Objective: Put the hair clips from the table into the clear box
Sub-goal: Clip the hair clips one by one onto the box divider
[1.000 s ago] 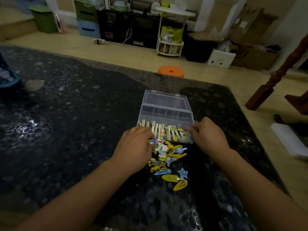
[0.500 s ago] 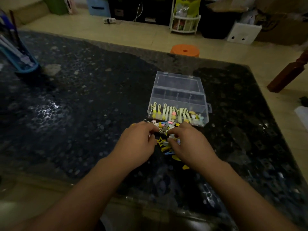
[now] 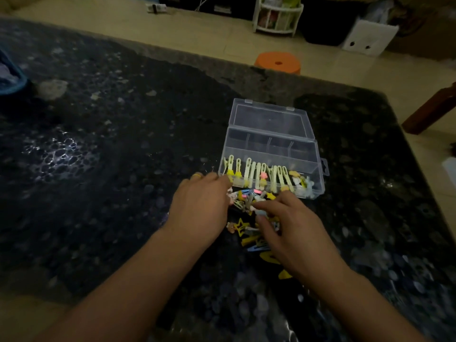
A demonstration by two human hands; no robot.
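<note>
The clear box (image 3: 306,166) stands open on the dark stone table (image 3: 118,149), its lid laid back. Its front compartment holds several pale yellow hair clips (image 3: 259,174); the rear compartments look bare. A pile of loose coloured hair clips (image 3: 243,227) lies just in front of the box. My left hand (image 3: 199,208) bends over the pile's left edge, fingertips hidden among the clips. My right hand (image 3: 293,230) covers the pile's right side, and its thumb and forefinger pinch a light blue clip (image 3: 261,213).
An orange stool (image 3: 278,62) stands beyond the table's far edge. Behind it are a white rack (image 3: 278,21) and a white box (image 3: 367,38). A blue basket (image 3: 12,77) sits at the table's left. A wooden leg (image 3: 429,109) stands off to the right.
My right hand left the box's front right corner and came down onto the pile. My left hand stayed on the pile. The view tilted downward.
</note>
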